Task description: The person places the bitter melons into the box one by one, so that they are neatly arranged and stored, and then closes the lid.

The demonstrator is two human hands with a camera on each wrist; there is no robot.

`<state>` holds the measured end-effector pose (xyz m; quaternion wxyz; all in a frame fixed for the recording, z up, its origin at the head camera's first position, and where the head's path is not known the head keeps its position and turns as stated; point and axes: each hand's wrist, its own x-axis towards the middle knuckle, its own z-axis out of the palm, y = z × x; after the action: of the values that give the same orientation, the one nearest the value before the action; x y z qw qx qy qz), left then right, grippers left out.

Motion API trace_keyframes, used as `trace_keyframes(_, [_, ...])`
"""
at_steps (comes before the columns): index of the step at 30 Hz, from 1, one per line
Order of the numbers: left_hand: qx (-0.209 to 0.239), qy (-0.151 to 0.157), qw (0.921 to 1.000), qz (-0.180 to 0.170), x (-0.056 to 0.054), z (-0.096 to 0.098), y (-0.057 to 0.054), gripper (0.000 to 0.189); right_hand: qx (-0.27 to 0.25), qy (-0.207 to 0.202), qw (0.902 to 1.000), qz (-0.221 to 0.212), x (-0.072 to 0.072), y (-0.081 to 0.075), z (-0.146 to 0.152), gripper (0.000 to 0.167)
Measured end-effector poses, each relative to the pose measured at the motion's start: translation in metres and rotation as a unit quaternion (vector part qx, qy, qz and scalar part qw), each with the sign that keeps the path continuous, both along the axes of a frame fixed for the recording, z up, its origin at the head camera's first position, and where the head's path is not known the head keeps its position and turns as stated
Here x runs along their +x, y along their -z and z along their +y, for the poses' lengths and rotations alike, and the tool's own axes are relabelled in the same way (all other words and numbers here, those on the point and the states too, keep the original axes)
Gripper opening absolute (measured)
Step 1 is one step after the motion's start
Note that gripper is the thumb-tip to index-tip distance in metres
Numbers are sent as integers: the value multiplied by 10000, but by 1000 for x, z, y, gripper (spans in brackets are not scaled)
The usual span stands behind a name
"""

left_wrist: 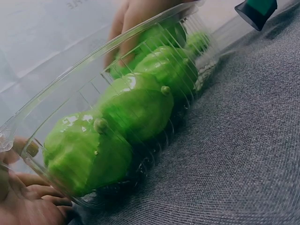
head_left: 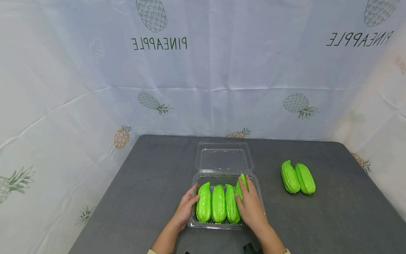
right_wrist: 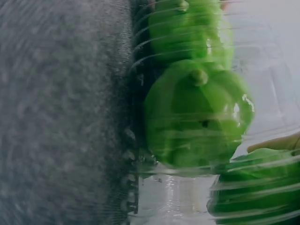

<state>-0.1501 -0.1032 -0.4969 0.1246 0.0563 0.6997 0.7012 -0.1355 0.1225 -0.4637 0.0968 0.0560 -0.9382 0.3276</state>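
Observation:
A clear plastic clamshell box (head_left: 219, 225) lies with its lid (head_left: 225, 157) folded back. Three bright green, ridged bitter melons (head_left: 219, 204) stand side by side in its base. At the box's left wall is my left hand (head_left: 184, 210), its thumb over the rim beside the leftmost melon and its fingers outside the wall. My right hand (head_left: 252, 210) grips a fourth bitter melon (head_left: 242, 178) at the right end of the row, mostly hidden under the fingers. In the left wrist view this melon (left_wrist: 161, 35) tilts above the others.
Two more green bitter melons (head_left: 298, 178) lie together on the dark grey table (head_left: 152, 183), to the right of the box. A small black and green object (head_left: 249, 248) is at the near edge. A pineapple-printed cloth (head_left: 209, 70) hangs behind the table.

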Motion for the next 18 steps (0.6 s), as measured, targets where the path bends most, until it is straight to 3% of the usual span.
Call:
trace_keyframes(12, [-73,-67,9999,-46,0,0,0,58,541,-17,9985,-51,0,5,-3,52])
trace_keyframes(18, [-73,-43,9999,-73,0,1,-2,59,1007,143,9947,169,0,5,-4,53])
